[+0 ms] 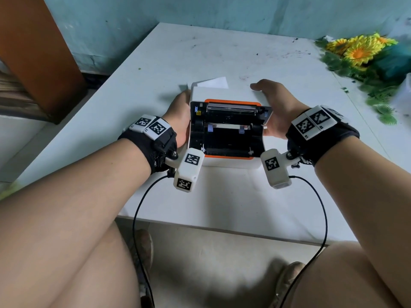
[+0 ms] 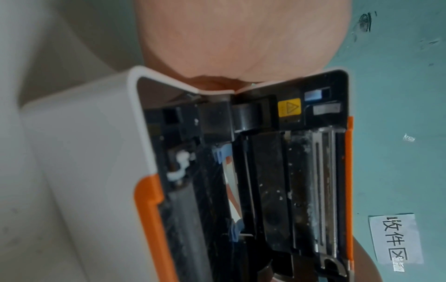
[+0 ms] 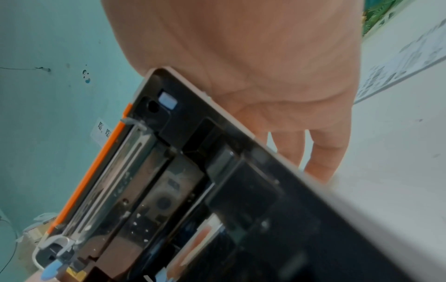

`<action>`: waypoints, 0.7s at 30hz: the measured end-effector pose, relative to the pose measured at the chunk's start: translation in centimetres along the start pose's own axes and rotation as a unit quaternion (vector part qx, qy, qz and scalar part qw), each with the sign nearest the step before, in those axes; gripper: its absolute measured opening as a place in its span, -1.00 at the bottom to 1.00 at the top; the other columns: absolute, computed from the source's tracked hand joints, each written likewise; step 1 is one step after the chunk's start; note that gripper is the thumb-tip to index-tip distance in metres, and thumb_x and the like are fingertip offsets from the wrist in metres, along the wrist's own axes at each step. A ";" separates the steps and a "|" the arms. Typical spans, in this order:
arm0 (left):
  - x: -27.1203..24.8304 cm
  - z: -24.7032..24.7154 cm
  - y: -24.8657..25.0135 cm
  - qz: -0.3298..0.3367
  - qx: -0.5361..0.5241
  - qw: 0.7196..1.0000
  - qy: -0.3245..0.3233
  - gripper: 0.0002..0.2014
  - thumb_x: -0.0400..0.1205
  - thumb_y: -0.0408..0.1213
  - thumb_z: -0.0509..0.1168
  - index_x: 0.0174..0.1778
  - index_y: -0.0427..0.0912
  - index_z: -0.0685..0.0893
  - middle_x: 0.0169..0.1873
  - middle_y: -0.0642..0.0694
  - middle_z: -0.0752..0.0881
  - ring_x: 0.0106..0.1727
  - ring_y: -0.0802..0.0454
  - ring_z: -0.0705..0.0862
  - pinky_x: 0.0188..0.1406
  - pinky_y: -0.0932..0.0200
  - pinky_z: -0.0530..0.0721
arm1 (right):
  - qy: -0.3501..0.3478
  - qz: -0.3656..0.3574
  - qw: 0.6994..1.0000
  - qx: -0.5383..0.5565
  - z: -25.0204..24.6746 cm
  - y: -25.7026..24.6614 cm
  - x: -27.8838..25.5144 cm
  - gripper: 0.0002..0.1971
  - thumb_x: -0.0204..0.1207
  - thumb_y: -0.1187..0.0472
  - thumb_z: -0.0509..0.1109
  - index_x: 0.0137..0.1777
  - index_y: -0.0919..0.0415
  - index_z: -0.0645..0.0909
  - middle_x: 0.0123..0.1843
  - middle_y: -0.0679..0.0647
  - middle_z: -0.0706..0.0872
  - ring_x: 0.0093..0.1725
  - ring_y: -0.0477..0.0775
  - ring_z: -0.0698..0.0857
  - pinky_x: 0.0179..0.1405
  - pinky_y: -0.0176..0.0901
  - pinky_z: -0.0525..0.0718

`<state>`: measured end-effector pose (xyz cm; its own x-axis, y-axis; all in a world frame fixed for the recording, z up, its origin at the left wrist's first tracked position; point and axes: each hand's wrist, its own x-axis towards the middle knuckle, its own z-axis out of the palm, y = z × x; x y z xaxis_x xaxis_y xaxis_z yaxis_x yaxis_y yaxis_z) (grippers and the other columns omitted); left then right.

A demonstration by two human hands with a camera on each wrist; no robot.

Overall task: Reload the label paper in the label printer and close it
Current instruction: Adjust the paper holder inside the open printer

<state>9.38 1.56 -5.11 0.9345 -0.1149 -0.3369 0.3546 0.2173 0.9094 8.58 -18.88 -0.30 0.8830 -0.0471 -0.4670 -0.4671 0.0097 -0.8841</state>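
Observation:
The white label printer (image 1: 224,138) with orange trim sits on the table, its lid (image 1: 222,93) raised and the black inside bare. No paper roll shows in the bay. My left hand (image 1: 180,116) grips the printer's left side, its fingers hidden behind the case. On the other side, my right hand (image 1: 278,107) holds the lid's right edge, thumb lying across its top. White label paper (image 1: 214,82) lies just behind the lid. The left wrist view shows my left hand's palm (image 2: 241,38) against the printer's hinge end (image 2: 265,171). My right hand's fingers (image 3: 321,152) reach down behind the lid (image 3: 149,171).
The white table (image 1: 222,196) ends at its front edge just above my knees. Artificial sunflowers (image 1: 360,50) and green leaves lie at the back right. A brown wooden panel (image 1: 33,52) stands at the far left. A paper note (image 2: 395,240) is taped to the teal wall.

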 end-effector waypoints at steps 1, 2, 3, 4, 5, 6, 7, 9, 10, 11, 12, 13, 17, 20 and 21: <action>0.0 0.0 0.0 -0.006 -0.004 1.000 -0.005 -0.59 0.84 0.03 0.08 0.18 -0.14 0.76 0.04 -0.29 0.77 -0.15 -0.26 0.76 -0.20 -0.06 0.85 | 0.003 0.005 1.000 -0.013 -0.1 0.0 -0.1 -0.71 0.62 -0.07 0.44 0.23 0.03 0.59 0.33 0.22 0.83 0.17 0.39 0.91 0.33 0.47 0.79; -0.1 0.1 0.0 -0.013 -0.008 1.000 -0.011 -0.58 0.84 0.09 0.11 0.15 -0.12 0.76 -0.01 -0.26 0.80 -0.14 -0.25 0.78 -0.18 -0.06 0.86 | 0.010 0.012 1.000 -0.028 -0.2 -0.1 0.0 -0.73 0.62 -0.09 0.43 0.18 0.03 0.58 0.23 0.21 0.84 0.15 0.40 0.91 0.41 0.43 0.75; -0.2 0.1 0.0 -0.021 -0.014 1.000 -0.018 -0.57 0.82 0.16 0.16 0.09 -0.11 0.76 -0.09 -0.21 0.81 -0.18 -0.23 0.79 -0.19 -0.04 0.86 | 0.018 0.020 0.999 -0.040 -0.2 -0.1 -0.1 -0.75 0.62 -0.10 0.42 0.10 0.03 0.56 0.10 0.18 0.81 0.11 0.38 0.90 0.46 0.39 0.71; -0.4 0.1 0.0 -0.027 -0.018 0.999 -0.025 -0.56 0.80 0.22 0.21 0.03 -0.09 0.74 -0.16 -0.17 0.81 -0.22 -0.21 0.80 -0.20 -0.02 0.85 | 0.026 0.025 0.998 -0.046 -0.3 -0.2 -0.1 -0.76 0.61 -0.11 0.41 0.02 0.03 0.55 0.00 0.13 0.76 0.09 0.36 0.89 0.49 0.37 0.68; -0.4 0.2 0.0 -0.029 -0.019 0.999 -0.029 -0.56 0.78 0.25 0.24 0.00 -0.09 0.72 -0.19 -0.14 0.80 -0.24 -0.20 0.80 -0.22 0.00 0.85 | 0.030 0.029 0.998 -0.051 -0.4 -0.2 -0.2 -0.76 0.60 -0.13 0.40 -0.02 0.03 0.53 -0.04 0.10 0.74 0.12 0.34 0.89 0.50 0.35 0.65; -0.6 0.3 0.0 -0.030 -0.019 0.999 -0.029 -0.55 0.77 0.26 0.26 0.00 -0.09 0.72 -0.20 -0.14 0.80 -0.25 -0.19 0.80 -0.23 0.00 0.85 | 0.030 0.029 0.998 -0.055 -0.4 -0.2 -0.3 -0.75 0.59 -0.14 0.39 -0.04 0.02 0.54 -0.03 0.08 0.75 0.19 0.34 0.89 0.50 0.34 0.64; -0.7 0.4 0.1 -0.028 -0.018 0.999 -0.027 -0.55 0.78 0.26 0.26 0.03 -0.09 0.74 -0.19 -0.14 0.81 -0.25 -0.19 0.81 -0.26 0.01 0.85 | 0.028 0.032 0.998 -0.056 -0.3 -0.2 -0.4 -0.74 0.58 -0.15 0.39 -0.04 0.02 0.54 0.00 0.08 0.77 0.26 0.34 0.88 0.50 0.32 0.63; -0.9 0.4 0.2 -0.019 -0.015 1.000 -0.019 -0.54 0.80 0.23 0.23 0.12 -0.11 0.77 -0.15 -0.17 0.84 -0.25 -0.20 0.83 -0.30 0.01 0.86 | 0.034 0.037 0.998 -0.048 -0.2 -0.1 -0.6 -0.74 0.57 -0.16 0.38 -0.04 0.02 0.54 0.01 0.09 0.77 0.29 0.34 0.87 0.48 0.31 0.64; -1.0 0.5 0.2 -0.011 -0.014 1.000 -0.018 -0.54 0.82 0.20 0.21 0.16 -0.12 0.78 -0.13 -0.18 0.85 -0.23 -0.21 0.84 -0.30 0.01 0.87 | 0.037 0.042 0.998 -0.042 -0.2 0.0 -0.6 -0.75 0.56 -0.15 0.39 -0.05 0.02 0.54 0.00 0.09 0.76 0.28 0.35 0.87 0.47 0.31 0.64; -0.9 0.5 0.2 -0.002 -0.014 1.000 -0.019 -0.54 0.83 0.18 0.19 0.18 -0.13 0.78 -0.11 -0.19 0.85 -0.22 -0.22 0.84 -0.28 -0.01 0.88 | 0.037 0.047 0.998 -0.034 -0.2 0.0 -0.5 -0.75 0.54 -0.13 0.39 -0.05 0.03 0.55 0.02 0.09 0.76 0.26 0.36 0.89 0.45 0.32 0.66; -1.0 0.5 0.2 0.005 -0.011 1.000 -0.022 -0.53 0.84 0.17 0.17 0.21 -0.14 0.79 -0.09 -0.20 0.85 -0.20 -0.23 0.84 -0.25 -0.03 0.89 | 0.037 0.051 0.998 -0.026 -0.1 0.1 -0.4 -0.76 0.51 -0.11 0.39 -0.04 0.04 0.56 0.04 0.09 0.76 0.20 0.37 0.91 0.43 0.32 0.68; -0.9 0.4 0.1 0.009 -0.009 1.000 -0.025 -0.52 0.84 0.17 0.17 0.24 -0.15 0.80 -0.06 -0.21 0.85 -0.18 -0.24 0.85 -0.22 -0.06 0.89 | 0.036 0.052 0.998 -0.020 -0.1 0.2 -0.4 -0.77 0.50 -0.10 0.39 -0.05 0.05 0.56 0.01 0.09 0.75 0.09 0.36 0.94 0.39 0.31 0.70; -0.9 0.2 0.0 0.020 0.002 1.000 -0.019 -0.58 0.86 0.06 0.10 0.24 -0.17 0.73 -0.01 -0.28 0.79 -0.11 -0.27 0.80 -0.20 -0.08 0.86 | 0.044 0.046 0.998 -0.003 0.1 0.5 -0.2 -0.73 0.57 -0.13 0.37 -0.08 0.07 0.55 -0.14 0.07 0.67 -0.06 0.37 0.92 0.38 0.32 0.71; -1.1 0.4 0.1 0.023 0.005 0.999 -0.022 -0.60 0.86 0.03 0.10 0.18 -0.16 0.73 0.01 -0.27 0.76 -0.14 -0.24 0.78 -0.23 -0.02 0.84 | 0.041 0.047 0.998 0.012 0.0 0.4 -0.1 -0.70 0.59 -0.16 0.38 0.02 0.06 0.51 0.08 0.13 0.71 0.25 0.44 0.88 0.46 0.40 0.64; -1.1 0.4 0.2 0.019 0.004 0.999 -0.026 -0.59 0.86 0.07 0.12 0.18 -0.15 0.74 -0.02 -0.25 0.77 -0.18 -0.23 0.79 -0.23 -0.01 0.84 | 0.038 0.047 0.998 0.015 -0.1 0.4 -0.2 -0.70 0.60 -0.16 0.39 0.03 0.05 0.50 0.10 0.14 0.74 0.26 0.44 0.87 0.46 0.40 0.64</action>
<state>8.44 1.29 -4.51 0.9445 -0.1570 -0.2887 0.3179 0.2139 0.9237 8.25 -18.96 -0.52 0.8287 -0.1195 -0.5468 -0.5452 0.0481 -0.8369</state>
